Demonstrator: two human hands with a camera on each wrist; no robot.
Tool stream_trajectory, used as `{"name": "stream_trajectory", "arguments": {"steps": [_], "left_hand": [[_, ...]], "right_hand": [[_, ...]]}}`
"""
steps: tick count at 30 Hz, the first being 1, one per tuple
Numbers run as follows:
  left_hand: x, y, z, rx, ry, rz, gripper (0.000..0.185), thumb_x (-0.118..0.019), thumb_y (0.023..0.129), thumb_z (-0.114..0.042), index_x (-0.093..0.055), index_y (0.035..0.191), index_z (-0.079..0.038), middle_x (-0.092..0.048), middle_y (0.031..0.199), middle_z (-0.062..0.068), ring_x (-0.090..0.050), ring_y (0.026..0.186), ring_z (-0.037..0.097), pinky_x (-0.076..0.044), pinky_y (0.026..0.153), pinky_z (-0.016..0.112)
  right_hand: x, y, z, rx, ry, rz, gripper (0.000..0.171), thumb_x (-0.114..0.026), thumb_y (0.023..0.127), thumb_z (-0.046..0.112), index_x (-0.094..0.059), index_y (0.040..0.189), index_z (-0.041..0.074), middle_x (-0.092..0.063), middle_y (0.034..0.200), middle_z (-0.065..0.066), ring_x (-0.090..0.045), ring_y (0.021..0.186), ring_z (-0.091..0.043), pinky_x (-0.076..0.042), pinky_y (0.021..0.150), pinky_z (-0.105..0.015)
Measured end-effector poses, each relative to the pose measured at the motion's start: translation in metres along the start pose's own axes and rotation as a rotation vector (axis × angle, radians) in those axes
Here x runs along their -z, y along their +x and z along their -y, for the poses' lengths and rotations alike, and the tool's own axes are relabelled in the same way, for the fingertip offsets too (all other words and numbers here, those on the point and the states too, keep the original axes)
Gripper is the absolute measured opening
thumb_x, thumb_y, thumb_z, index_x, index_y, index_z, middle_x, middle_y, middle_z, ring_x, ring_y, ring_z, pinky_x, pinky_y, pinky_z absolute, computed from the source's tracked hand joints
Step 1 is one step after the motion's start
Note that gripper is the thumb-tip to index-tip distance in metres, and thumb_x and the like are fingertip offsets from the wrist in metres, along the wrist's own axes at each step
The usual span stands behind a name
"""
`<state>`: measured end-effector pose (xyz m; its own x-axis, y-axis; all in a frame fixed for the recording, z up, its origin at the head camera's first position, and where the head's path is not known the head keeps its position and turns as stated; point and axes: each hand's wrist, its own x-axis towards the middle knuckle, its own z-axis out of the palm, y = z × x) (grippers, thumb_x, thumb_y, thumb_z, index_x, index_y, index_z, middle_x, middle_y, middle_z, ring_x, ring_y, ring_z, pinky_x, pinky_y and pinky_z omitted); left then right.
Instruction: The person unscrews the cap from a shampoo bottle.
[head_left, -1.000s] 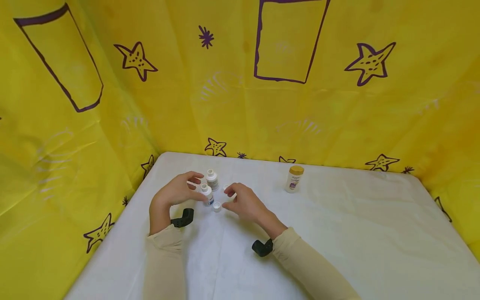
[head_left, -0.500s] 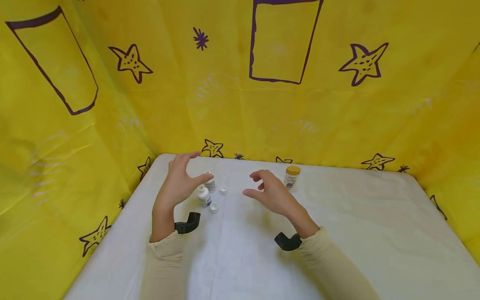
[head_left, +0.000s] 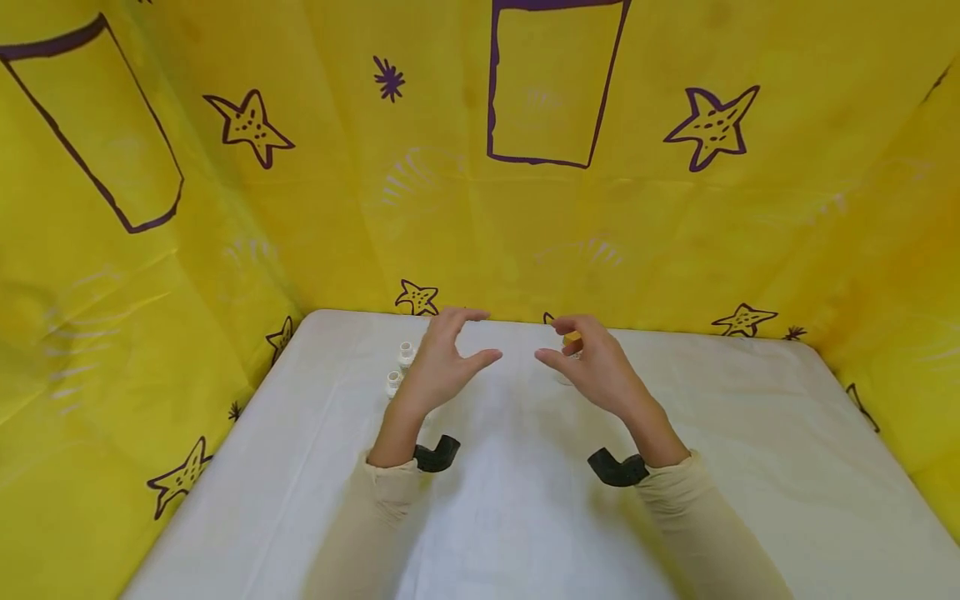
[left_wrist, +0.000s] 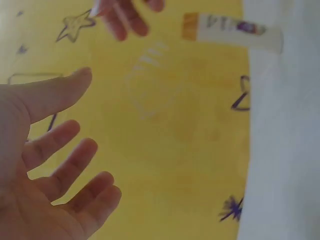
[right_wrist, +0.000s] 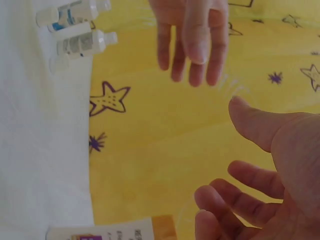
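My left hand (head_left: 442, 362) hovers over the table with fingers spread and nothing in it. Facing it, my right hand (head_left: 600, 367) is likewise empty, thumb and fingers apart. Behind the right hand stands a white bottle with a yellow cap (left_wrist: 232, 32), mostly covered in the head view. Left of the left hand, two small uncapped white bottles stand upright, the farther bottle (head_left: 406, 354) and the nearer bottle (head_left: 393, 383). Beside them in the right wrist view lie two white caps, one cap (right_wrist: 47, 17) plainly visible and the other cap (right_wrist: 59, 63) faint; the left hand hides both in the head view.
A white cloth covers the table (head_left: 510, 500). Yellow fabric (head_left: 450, 217) with purple drawings hangs behind it and along both sides. Each wrist wears a black camera mount, seen as the left mount (head_left: 438, 454) and the right mount (head_left: 617, 468).
Both hands have left the small bottles and caps and moved right, the right hand now in front of the yellow-capped bottle. The head view has shifted slightly. The bottles remain standing.
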<state>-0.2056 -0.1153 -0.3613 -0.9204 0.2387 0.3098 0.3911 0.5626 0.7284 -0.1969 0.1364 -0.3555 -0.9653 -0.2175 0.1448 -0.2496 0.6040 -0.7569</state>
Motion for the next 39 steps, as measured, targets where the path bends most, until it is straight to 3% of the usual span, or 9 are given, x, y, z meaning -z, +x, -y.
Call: {"name": "stream_trajectory", "arguments": {"steps": [4, 9, 14, 21, 31, 35, 39], "left_hand": [[-0.028, 0.011, -0.001, -0.004, -0.057, 0.047, 0.058, -0.081, 0.089, -0.028, -0.057, 0.138, -0.008, -0.057, 0.132, 0.010, -0.054, 0.127, 0.028, -0.045, 0.112, 0.047], [-0.062, 0.024, -0.003, 0.060, -0.136, 0.093, 0.062, -0.081, 0.089, -0.027, -0.053, 0.141, -0.007, -0.056, 0.135, 0.011, -0.055, 0.126, 0.028, -0.048, 0.112, 0.045], [-0.089, 0.035, 0.000, 0.131, -0.153, 0.099, 0.065, -0.081, 0.089, -0.026, -0.051, 0.143, -0.008, -0.056, 0.135, 0.010, -0.056, 0.126, 0.030, -0.049, 0.109, 0.043], [-0.117, 0.050, 0.009, 0.207, -0.208, 0.115, 0.067, -0.081, 0.088, -0.031, -0.051, 0.143, -0.011, -0.057, 0.138, 0.009, -0.059, 0.127, 0.033, -0.052, 0.106, 0.044], [-0.141, 0.057, 0.012, 0.263, -0.254, 0.169, 0.067, -0.080, 0.088, -0.036, -0.053, 0.146, -0.015, -0.061, 0.142, 0.004, -0.059, 0.128, 0.027, -0.055, 0.101, 0.043], [-0.146, 0.057, 0.011, 0.234, -0.225, 0.203, 0.059, -0.078, 0.090, -0.035, -0.058, 0.142, -0.016, -0.062, 0.141, 0.005, -0.062, 0.127, 0.028, -0.056, 0.098, 0.042], [-0.149, 0.057, 0.012, 0.181, -0.166, 0.208, 0.043, -0.076, 0.092, -0.031, -0.065, 0.131, -0.015, -0.068, 0.125, 0.005, -0.067, 0.115, 0.025, -0.058, 0.090, 0.035]], "right_hand": [[0.011, 0.002, -0.006, 0.001, -0.005, -0.048, 0.060, -0.073, 0.094, 0.037, -0.052, 0.139, 0.003, -0.057, 0.138, -0.016, -0.067, 0.108, -0.032, -0.059, 0.084, -0.045], [0.020, 0.005, -0.015, -0.012, -0.024, -0.124, 0.057, -0.071, 0.097, 0.036, -0.053, 0.140, 0.004, -0.057, 0.138, -0.018, -0.065, 0.107, -0.034, -0.058, 0.087, -0.049], [0.022, 0.010, -0.028, -0.037, -0.026, -0.175, 0.057, -0.068, 0.098, 0.040, -0.053, 0.139, 0.002, -0.057, 0.136, -0.019, -0.062, 0.106, -0.034, -0.056, 0.084, -0.041], [0.017, 0.016, -0.048, -0.020, -0.021, -0.208, 0.049, -0.066, 0.100, 0.032, -0.057, 0.136, 0.000, -0.057, 0.132, -0.021, -0.062, 0.101, -0.035, -0.051, 0.079, -0.032], [0.006, 0.021, -0.058, -0.030, -0.025, -0.149, 0.054, -0.063, 0.102, 0.034, -0.054, 0.144, 0.001, -0.055, 0.137, -0.022, -0.062, 0.101, -0.036, -0.052, 0.081, -0.036], [0.004, 0.022, -0.060, -0.043, -0.029, -0.119, 0.054, -0.062, 0.102, 0.035, -0.053, 0.145, 0.002, -0.054, 0.136, -0.022, -0.063, 0.100, -0.035, -0.054, 0.080, -0.037], [0.001, 0.022, -0.063, -0.039, -0.037, -0.099, 0.050, -0.063, 0.102, 0.030, -0.056, 0.142, 0.001, -0.055, 0.131, -0.024, -0.063, 0.096, -0.034, -0.053, 0.078, -0.034]]}}
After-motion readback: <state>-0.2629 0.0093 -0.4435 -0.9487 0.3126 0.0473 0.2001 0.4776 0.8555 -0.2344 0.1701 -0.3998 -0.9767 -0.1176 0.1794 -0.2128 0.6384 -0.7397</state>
